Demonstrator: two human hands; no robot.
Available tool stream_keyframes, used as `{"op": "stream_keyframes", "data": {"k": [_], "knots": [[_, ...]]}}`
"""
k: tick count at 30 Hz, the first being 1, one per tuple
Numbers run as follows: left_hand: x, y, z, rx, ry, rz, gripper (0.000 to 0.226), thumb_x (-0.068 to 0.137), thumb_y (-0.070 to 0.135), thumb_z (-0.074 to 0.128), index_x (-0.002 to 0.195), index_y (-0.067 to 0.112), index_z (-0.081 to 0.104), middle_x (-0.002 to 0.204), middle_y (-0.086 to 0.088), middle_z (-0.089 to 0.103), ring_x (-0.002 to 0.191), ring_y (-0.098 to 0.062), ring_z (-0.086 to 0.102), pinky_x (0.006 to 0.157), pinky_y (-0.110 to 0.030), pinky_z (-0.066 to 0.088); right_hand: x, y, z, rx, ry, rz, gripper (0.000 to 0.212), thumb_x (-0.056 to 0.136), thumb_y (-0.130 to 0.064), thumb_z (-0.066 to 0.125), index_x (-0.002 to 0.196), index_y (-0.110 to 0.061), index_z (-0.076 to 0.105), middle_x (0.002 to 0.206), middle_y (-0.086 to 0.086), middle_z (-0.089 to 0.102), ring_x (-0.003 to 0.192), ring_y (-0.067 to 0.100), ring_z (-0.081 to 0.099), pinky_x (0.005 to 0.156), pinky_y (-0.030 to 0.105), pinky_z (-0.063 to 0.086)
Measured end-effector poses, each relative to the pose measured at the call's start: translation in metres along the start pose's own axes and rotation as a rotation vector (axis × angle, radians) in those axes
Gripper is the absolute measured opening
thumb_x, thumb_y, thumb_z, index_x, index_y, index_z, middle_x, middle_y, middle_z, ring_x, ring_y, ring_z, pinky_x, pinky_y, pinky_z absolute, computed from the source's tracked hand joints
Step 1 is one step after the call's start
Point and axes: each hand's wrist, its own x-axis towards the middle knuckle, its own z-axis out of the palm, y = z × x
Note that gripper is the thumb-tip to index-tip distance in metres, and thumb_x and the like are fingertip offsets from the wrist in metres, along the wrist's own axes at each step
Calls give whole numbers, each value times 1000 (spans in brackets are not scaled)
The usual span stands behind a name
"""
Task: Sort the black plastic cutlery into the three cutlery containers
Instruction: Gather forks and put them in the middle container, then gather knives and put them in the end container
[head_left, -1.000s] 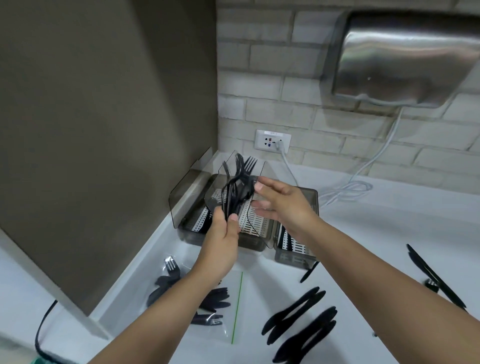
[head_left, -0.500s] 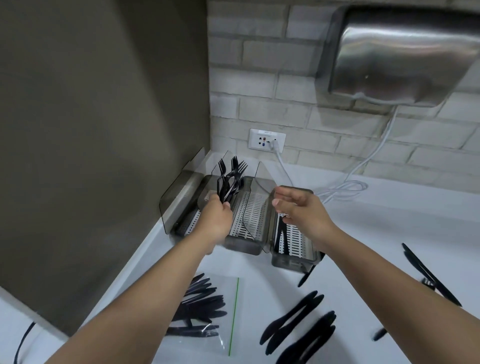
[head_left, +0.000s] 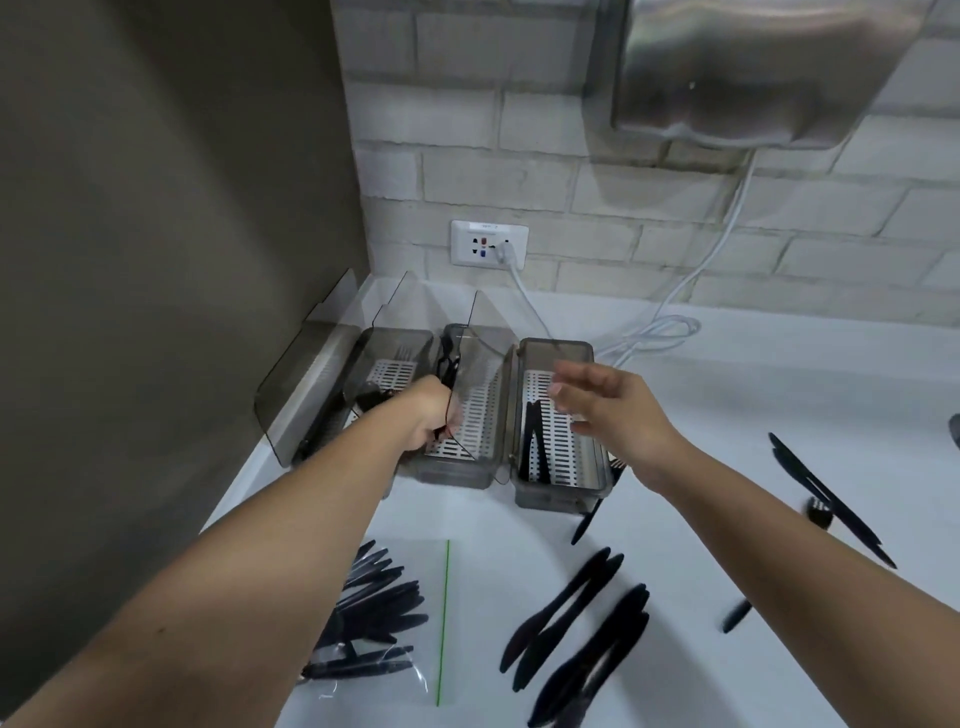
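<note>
Three smoky plastic cutlery containers with raised lids stand side by side in the corner: left (head_left: 332, 395), middle (head_left: 483, 415), right (head_left: 556, 488). My left hand (head_left: 428, 413) is down in the middle container, shut on a bundle of black forks (head_left: 448, 361) that lies low along its slotted insert. My right hand (head_left: 608, 408) hovers open over the right container, which holds a few black pieces (head_left: 535, 441). Black spoons (head_left: 576, 629) lie loose on the white counter in front. Black knives (head_left: 826, 499) lie at the right.
A clear zip bag (head_left: 379, 618) with black cutlery lies at the front left. A grey panel (head_left: 171, 260) walls the left side. A white cable (head_left: 649, 332) runs from the wall socket (head_left: 488, 244) along the back. A steel hand dryer (head_left: 769, 73) hangs above.
My left hand has lowered the fork bundle from upright above the containers down into the middle one. My right hand drew away to the right and opened over the right container.
</note>
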Motion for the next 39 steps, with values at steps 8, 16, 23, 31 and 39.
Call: {"op": "stream_keyframes", "data": {"k": [8, 16, 23, 31, 39], "knots": [[5, 1, 25, 19, -149, -10, 14, 96, 3, 52, 83, 7, 57, 69, -6, 55, 61, -18, 51, 53, -26, 40, -12, 13, -22, -7, 4, 32, 30, 88, -23, 67, 118, -25, 66, 109, -7, 69, 92, 11, 64, 76, 27, 50], [4, -4, 14, 184, -110, 125, 26, 93, -8, 43, 107, 7, 60, 97, -8, 60, 99, -29, 59, 82, -35, 48, -21, 20, -24, 18, 14, 57, 31, 87, -23, 69, 118, -25, 67, 110, -5, 70, 87, 10, 64, 73, 25, 47], [-16, -6, -13, -86, 4, 97, 34, 93, -2, 38, 119, 14, 54, 101, -13, 62, 95, -24, 54, 80, -34, 45, -41, 14, -21, -8, 9, 40, 31, 88, -23, 68, 119, -24, 66, 110, -4, 69, 85, 10, 64, 73, 23, 48], [-105, 5, -18, -19, 261, 443, 31, 96, 17, 54, 127, 16, 54, 110, 3, 64, 101, -13, 58, 84, -19, 43, -94, 31, -30, -259, -147, 21, 36, 84, -13, 71, 118, -24, 66, 113, -6, 69, 85, 11, 65, 80, 19, 50], [-159, -49, 53, 183, -87, 482, 52, 78, 48, 74, 121, 30, 52, 111, 12, 61, 100, -4, 57, 84, -24, 47, -128, 84, -53, -844, -395, 21, 76, 73, -14, 70, 142, -31, 41, 141, -9, 45, 132, 12, 38, 104, 32, 40]]}}
